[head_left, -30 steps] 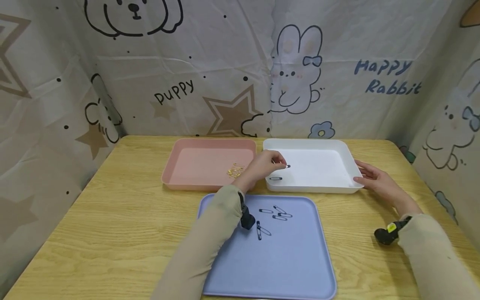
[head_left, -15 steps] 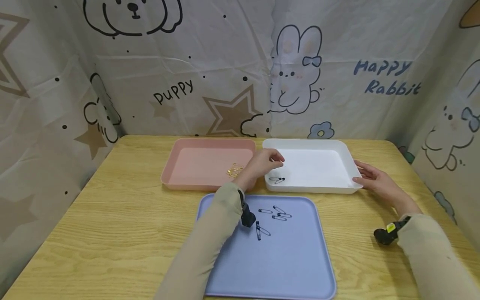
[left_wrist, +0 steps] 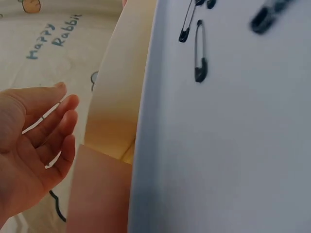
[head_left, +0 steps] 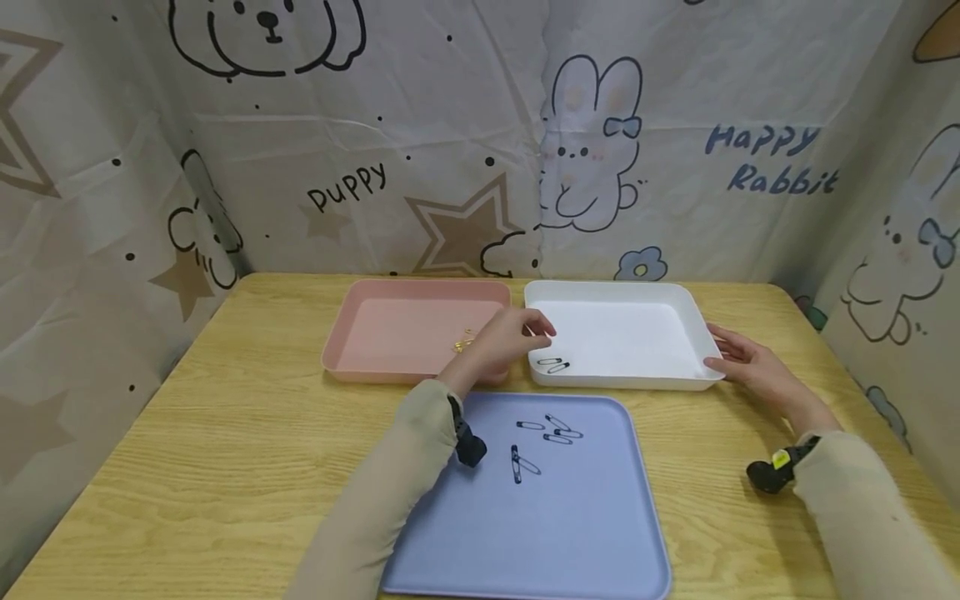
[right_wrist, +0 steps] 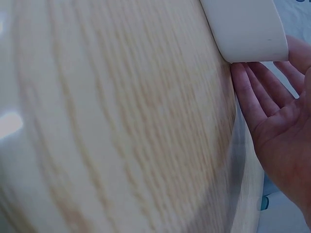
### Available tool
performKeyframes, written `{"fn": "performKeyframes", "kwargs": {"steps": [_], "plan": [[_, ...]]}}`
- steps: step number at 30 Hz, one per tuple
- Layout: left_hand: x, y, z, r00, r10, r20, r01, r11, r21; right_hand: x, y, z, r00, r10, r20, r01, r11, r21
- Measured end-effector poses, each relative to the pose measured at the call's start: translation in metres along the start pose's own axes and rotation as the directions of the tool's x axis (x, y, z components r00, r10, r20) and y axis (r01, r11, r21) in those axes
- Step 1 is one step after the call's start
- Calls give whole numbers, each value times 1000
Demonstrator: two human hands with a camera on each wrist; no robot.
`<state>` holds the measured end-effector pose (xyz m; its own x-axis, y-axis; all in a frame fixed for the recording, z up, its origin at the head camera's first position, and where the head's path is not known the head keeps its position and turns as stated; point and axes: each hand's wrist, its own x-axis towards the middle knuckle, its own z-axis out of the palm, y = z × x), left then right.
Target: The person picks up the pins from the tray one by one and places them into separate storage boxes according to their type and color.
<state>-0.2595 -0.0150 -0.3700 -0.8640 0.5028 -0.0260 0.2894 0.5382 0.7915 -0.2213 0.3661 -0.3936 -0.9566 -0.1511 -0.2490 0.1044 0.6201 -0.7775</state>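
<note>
My left hand [head_left: 498, 342] hovers by the left edge of the white tray [head_left: 637, 333], its fingers loosely bent and nothing between them. In the left wrist view, a gap shows between thumb and fingertips. Two black safety pins [head_left: 558, 367] lie in that tray's near left corner. At the tray's right end my right hand [head_left: 757, 375] grips the wall, thumb over the rim and fingers against the outside. Several black safety pins [head_left: 530, 426] are scattered on the blue tray [head_left: 570, 533] in front. Gold safety pins [head_left: 463, 342] lie in the pink tray [head_left: 390, 325], partly behind my left hand.
The pink and white trays stand side by side at the back of the wooden table [head_left: 225, 467], a narrow gap between them. Behind the table hangs a printed curtain [head_left: 450, 108]. The left forearm crosses over the blue tray's left edge.
A black safety pin left my left hand's fingers and now lies beside the other in the white tray. That hand has since drawn back left. My right hand stays at the tray's end.
</note>
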Motion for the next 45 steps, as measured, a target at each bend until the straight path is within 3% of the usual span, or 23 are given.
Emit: {"fn": "performKeyframes", "kwargs": {"steps": [10,20,26,31,35,40,45], "plan": [[-25,13,-2,990,88,113,-100,989,106,-1,2,1,1000,3,14,-4,1000,16],[-42,17,4,949,186,254,-237,953,188,1,3,0,1000,9,11,-9,1000,19],[-48,21,11,926,175,335,-267,931,249,2,3,0,1000,5,24,-6,1000,18],[-50,22,23,897,171,408,-321,886,333,1,2,0,1000,4,28,-5,1000,25],[-51,23,32,890,157,429,-337,859,384,1,2,0,1000,8,30,-8,1000,23],[-50,23,39,881,127,455,-330,856,399,3,3,-1,999,0,34,-1,1000,25],[-48,22,41,871,144,470,-359,840,407,4,5,-2,1000,-2,30,1,999,33]]}}
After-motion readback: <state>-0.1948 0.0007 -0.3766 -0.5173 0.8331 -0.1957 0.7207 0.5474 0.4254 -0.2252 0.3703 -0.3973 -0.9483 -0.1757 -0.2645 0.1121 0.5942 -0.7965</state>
